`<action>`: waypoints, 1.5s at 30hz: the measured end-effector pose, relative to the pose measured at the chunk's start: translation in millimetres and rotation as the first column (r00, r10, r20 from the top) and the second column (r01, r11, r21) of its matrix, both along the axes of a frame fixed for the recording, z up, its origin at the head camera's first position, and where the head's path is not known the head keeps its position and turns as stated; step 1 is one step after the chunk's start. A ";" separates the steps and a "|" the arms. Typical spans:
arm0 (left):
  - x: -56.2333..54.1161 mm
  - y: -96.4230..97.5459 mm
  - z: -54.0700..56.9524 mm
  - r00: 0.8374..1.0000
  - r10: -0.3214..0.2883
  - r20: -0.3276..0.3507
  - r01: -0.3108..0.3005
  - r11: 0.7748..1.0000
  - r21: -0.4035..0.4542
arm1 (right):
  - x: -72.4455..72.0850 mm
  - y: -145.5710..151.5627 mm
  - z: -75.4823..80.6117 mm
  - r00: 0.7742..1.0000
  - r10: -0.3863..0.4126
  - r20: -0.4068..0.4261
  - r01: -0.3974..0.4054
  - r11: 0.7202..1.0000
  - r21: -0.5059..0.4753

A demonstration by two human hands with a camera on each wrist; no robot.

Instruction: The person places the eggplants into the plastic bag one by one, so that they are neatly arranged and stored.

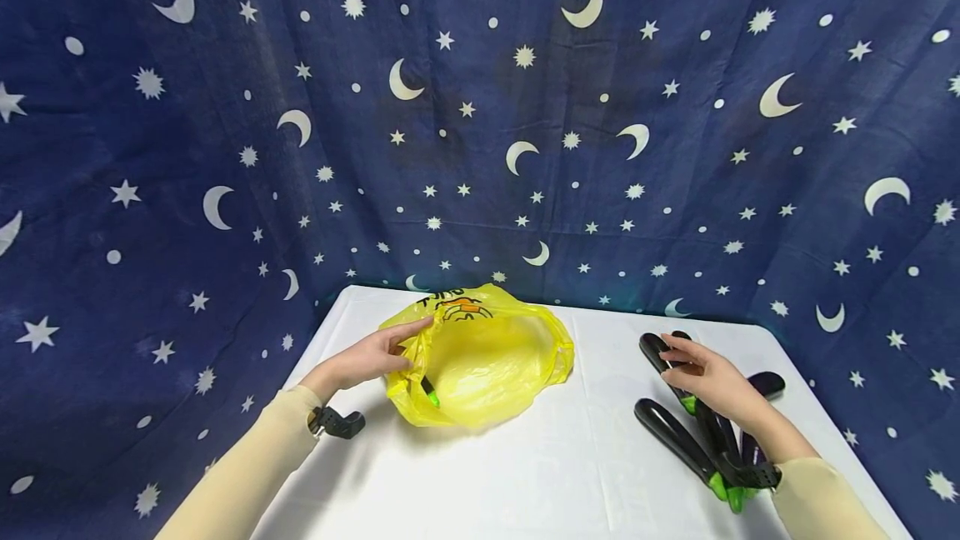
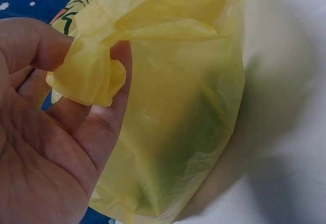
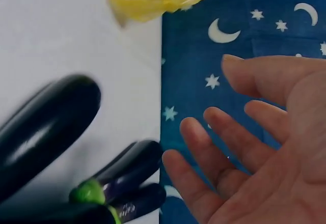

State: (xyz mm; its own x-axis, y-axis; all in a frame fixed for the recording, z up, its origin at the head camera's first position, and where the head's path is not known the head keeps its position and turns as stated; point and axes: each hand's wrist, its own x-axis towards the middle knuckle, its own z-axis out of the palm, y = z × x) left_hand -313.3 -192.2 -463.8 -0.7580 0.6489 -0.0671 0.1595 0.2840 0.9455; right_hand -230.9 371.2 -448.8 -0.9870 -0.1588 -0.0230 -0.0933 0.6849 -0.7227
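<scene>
My left hand (image 1: 366, 359) grips the left rim of a yellow plastic bag (image 1: 495, 373), which lies with its wide mouth facing me. In the left wrist view, a bunched fold of the bag (image 2: 89, 71) sits between thumb and fingers. Inside the bag, the green-tipped end of an eggplant (image 1: 431, 392) shows, the rest hidden by plastic. At the right, several glossy dark eggplants (image 1: 675, 442) with green caps lie in a loose pile. Over them hovers my right hand (image 1: 708, 382), fingers spread and palm empty; an eggplant (image 3: 48, 127) looms near it in the right wrist view.
A white table (image 1: 555, 473) carries everything, with bare surface between bag and eggplants. Behind it and at both sides hangs a dark blue curtain (image 1: 480, 190) with moons and stars. Black straps with cameras (image 1: 337, 422) circle both wrists.
</scene>
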 end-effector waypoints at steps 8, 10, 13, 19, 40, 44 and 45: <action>0.3 -1.4 0.6 1.000 0.009 0.026 -0.010 1.000 0.016 | 8.7 6.1 -15.1 0.995 0.071 0.069 -0.080 0.989 0.127; 0.4 -1.8 0.6 0.999 0.013 0.032 -0.014 1.000 0.017 | 12.0 6.1 -17.7 0.992 0.080 0.100 -0.094 0.985 0.144; 0.3 -2.1 0.6 0.999 0.011 0.043 -0.012 1.000 0.020 | 16.6 5.9 -21.4 0.987 0.094 0.134 -0.116 0.978 0.172; -0.3 -1.4 -0.2 0.999 -0.010 0.039 0.009 1.000 0.020 | 22.1 7.3 -29.3 0.980 0.057 0.190 -0.091 0.979 0.180; 1.8 0.9 2.2 0.999 -0.004 0.040 0.003 1.000 0.009 | 20.8 9.8 -40.0 0.976 0.111 0.187 -0.146 0.972 0.185; 2.3 1.7 2.2 0.999 -0.009 0.048 0.008 1.000 0.014 | 18.2 7.8 -41.0 0.972 0.092 0.217 -0.137 0.970 0.200; 2.4 2.0 2.3 0.999 -0.010 0.049 0.009 1.000 0.015 | 17.8 7.2 -41.1 0.970 0.086 0.225 -0.133 0.970 0.203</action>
State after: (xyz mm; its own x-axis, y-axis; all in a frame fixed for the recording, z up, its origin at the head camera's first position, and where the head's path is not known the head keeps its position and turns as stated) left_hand -310.9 -190.3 -461.5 -0.7478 0.6571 -0.0948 0.1151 0.2690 0.9562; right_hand -213.1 378.4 -489.9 -0.9321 -0.2336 -0.2767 -0.0363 0.8205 -0.5705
